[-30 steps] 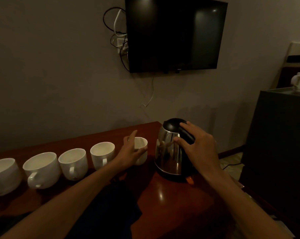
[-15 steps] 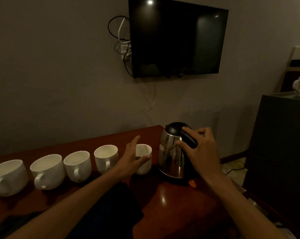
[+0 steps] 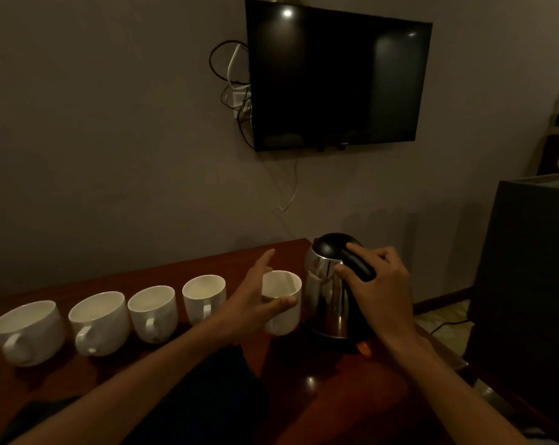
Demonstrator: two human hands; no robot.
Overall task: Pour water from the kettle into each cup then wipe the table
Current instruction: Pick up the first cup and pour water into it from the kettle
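Note:
Several white cups stand in a row on the dark red wooden table. The rightmost cup is next to a steel kettle with a black lid and handle, which stands upright on the table. My left hand loosely cups this cup from the left, thumb across its front, forefinger lifted behind the rim. My right hand wraps the kettle's black handle from above, thumb on one side, fingers on the other. A dark blue cloth lies on the table under my left forearm.
The other cups line up to the left, handles toward me. A black TV hangs on the wall above, cables dangling beside it. A tall dark cabinet stands close to the table's right end.
My right hand has slid over the kettle's handle and curled its fingers around it. My left hand stays at the rightmost cup. The kettle has not left the table.

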